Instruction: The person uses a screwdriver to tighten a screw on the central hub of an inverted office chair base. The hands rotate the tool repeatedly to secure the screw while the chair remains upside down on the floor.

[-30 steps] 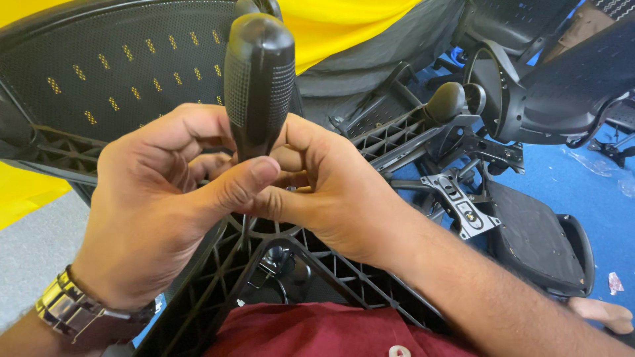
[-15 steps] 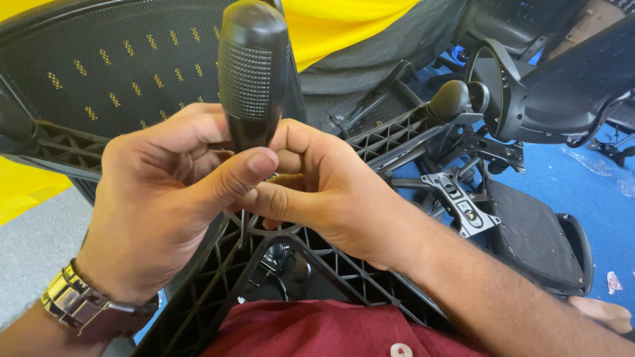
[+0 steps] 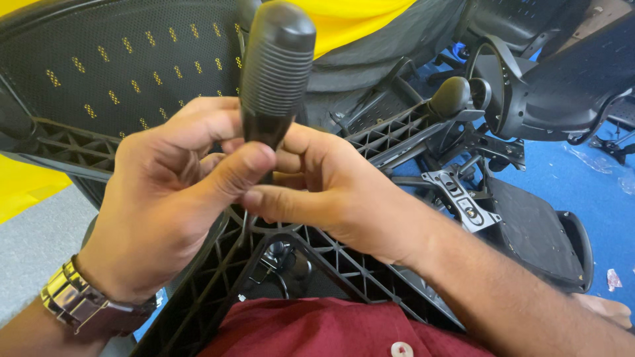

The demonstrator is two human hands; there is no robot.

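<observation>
- Change since the earlier frames: the black ribbed handle [image 3: 276, 73] stands slightly more to the right and leans a little further in that direction; both hands keep the same grip at its base.
- Left hand [image 3: 169, 198]: closed around the lower end of the handle, thumb laid across the front just under the ribbed section. A metal link wristwatch [image 3: 83, 305] sits on its wrist.
- Right hand [image 3: 331, 192]: pressed against the left hand from the other side, fingers curled in and clamped on the same lower end of the handle; its index finger lies just below the left thumb.
- Handle: rises from between the two hands, nearly upright; matte black, cylindrical, rounded top, fine horizontal ridges round the middle.
- Beneath both hands: a black plastic chair base [image 3: 317, 258] of moulded lattice ribs.
- Behind the left hand: a black mesh chair back [image 3: 126, 59] with small yellow marks, curved frame.
- Beyond the right hand: loose black chair parts [image 3: 529, 92] and a grey metal bracket [image 3: 460, 198] on a blue floor [image 3: 589, 185].
</observation>
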